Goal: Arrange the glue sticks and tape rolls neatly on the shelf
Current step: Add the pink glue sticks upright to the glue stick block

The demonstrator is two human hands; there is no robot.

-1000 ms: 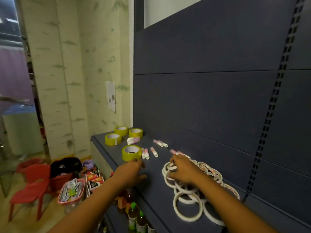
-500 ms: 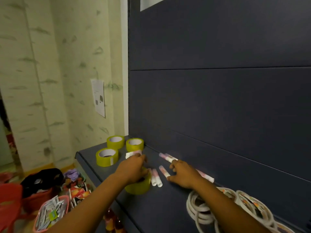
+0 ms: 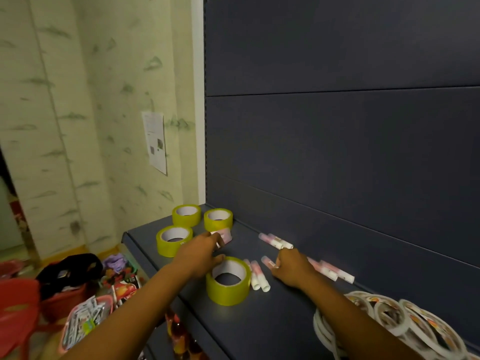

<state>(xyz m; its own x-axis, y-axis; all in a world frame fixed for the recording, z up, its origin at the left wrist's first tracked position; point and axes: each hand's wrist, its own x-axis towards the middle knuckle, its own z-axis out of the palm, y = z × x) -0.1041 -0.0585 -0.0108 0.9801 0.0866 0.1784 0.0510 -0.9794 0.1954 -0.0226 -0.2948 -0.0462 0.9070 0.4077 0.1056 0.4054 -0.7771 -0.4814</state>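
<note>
While the dark shelf [image 3: 272, 320] is carrying everything, four yellow tape rolls [image 3: 228, 280] are sitting at its left end; the left hand [image 3: 200, 258] is pinching a glue stick [image 3: 224, 236], and the right hand [image 3: 292, 268] is lying open-fingered among scattered sticks.
</note>
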